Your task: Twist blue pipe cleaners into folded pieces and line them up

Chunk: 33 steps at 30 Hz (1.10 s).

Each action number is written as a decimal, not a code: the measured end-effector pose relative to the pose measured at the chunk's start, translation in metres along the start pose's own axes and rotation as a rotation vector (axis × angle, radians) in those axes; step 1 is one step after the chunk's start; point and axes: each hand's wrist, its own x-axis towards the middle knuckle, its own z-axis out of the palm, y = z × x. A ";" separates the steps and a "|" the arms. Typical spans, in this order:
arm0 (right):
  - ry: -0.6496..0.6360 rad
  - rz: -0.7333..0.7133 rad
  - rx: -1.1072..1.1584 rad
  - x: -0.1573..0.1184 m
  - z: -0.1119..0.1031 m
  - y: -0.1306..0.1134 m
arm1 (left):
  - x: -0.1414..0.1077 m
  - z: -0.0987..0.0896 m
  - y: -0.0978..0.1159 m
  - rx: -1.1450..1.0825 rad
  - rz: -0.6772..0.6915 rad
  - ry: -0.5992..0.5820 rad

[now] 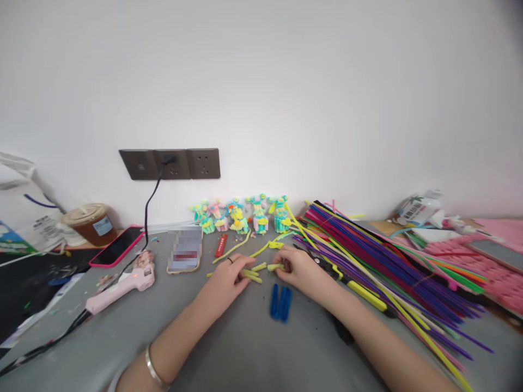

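Observation:
My left hand (227,277) is closed on short yellow-green pipe cleaner pieces (253,276) that stick out past its fingertips. To its right, my right hand (297,267) pinches another short yellow-green pipe cleaner piece (274,267) between thumb and fingers. Just in front of the hands lie several folded blue pipe cleaner pieces (280,302) side by side on the grey table (249,348). Long yellow pipe cleaners (261,250) stretch behind my fingers. Pliers (321,260) and a yellow-handled cutter (368,296) lie beside my right wrist, partly hidden by it.
Several small pipe cleaner figures (237,216) stand along the wall. A bundle of coloured pipe cleaners (379,256) spreads over the right side. At left are a pink glue gun (118,291) with its cord, two phones (184,253), a red strip (220,246) and a drink cup (93,226).

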 end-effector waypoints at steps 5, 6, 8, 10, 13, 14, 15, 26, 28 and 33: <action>0.053 -0.001 0.071 0.002 0.000 -0.005 | 0.000 0.005 0.001 -0.233 -0.031 0.019; 0.059 -0.009 0.106 0.001 0.002 -0.007 | 0.000 0.005 0.002 -0.283 -0.037 0.009; 0.060 -0.032 0.180 0.000 0.005 -0.011 | 0.000 0.005 0.003 -0.353 -0.046 -0.019; 0.044 -0.057 0.232 0.000 0.009 -0.014 | 0.000 0.005 0.003 -0.364 -0.040 -0.027; 0.030 -0.036 0.322 -0.001 0.008 -0.013 | -0.001 0.001 0.004 -0.201 0.005 0.060; 0.036 -0.019 0.347 0.000 0.006 -0.012 | -0.001 -0.001 0.005 -0.116 0.030 0.097; 0.048 -0.005 0.359 0.000 0.003 -0.011 | -0.001 -0.003 0.006 -0.036 0.063 0.119; 0.090 -0.090 0.071 0.000 -0.008 -0.007 | -0.011 -0.002 0.018 0.146 0.314 -0.189; 0.081 -0.076 0.062 0.001 -0.007 -0.005 | -0.011 -0.002 0.019 0.131 0.282 -0.188; 0.103 -0.108 0.077 -0.001 -0.002 -0.004 | -0.012 -0.005 0.023 0.059 0.269 -0.167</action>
